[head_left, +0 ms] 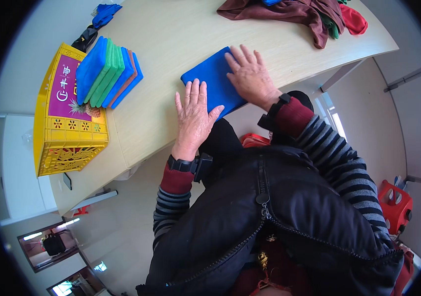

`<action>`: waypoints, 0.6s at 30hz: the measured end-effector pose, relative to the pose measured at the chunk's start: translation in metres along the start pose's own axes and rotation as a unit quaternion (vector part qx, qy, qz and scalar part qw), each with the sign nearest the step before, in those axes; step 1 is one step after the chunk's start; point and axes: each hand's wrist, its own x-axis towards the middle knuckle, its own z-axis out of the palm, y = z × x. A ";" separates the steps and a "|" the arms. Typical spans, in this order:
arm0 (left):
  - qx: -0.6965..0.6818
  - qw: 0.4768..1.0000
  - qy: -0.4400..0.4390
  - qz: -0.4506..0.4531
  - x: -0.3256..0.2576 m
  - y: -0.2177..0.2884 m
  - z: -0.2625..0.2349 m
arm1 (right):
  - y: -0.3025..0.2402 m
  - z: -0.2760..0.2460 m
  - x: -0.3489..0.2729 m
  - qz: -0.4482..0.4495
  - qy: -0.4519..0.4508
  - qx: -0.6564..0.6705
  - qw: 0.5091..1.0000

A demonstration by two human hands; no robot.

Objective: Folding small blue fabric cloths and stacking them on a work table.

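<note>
At the frame's centre, a folded blue cloth [214, 82] lies on the table [171, 34]. The left hand [193, 116] and right hand [251, 77] press it flat, fingers spread, gripping nothing. It looks soft, light, limp; best lifted by its edges.

Folded cloth [214, 80] under hands: solid bright blue. Stacked cloths [107, 72]: blue, green, blue, a brownish-orange one, blue again. Crate [67, 143]: yellow lattice, with magenta panel bearing pineapple picture. Desk [171, 34]: pale wood grain. Heap of garments [294, 12]: maroon-brown, with red and green pieces. Sleeves [341, 160]: black and grey stripes, dark red cuffs. Jacket [289, 222]: black. Stool [395, 204]: red.
</note>
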 end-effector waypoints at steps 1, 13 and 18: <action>-0.003 1.000 0.004 0.001 -0.002 0.002 0.000 | -0.012 -0.004 -0.001 -0.020 0.009 0.019 1.000; 0.039 0.999 -0.009 -0.013 -0.008 0.022 0.003 | -0.021 0.005 -0.020 -0.046 -0.004 0.089 0.995; 0.055 0.998 0.002 -0.009 -0.009 0.022 0.003 | 0.005 0.004 -0.023 0.008 -0.014 0.087 0.996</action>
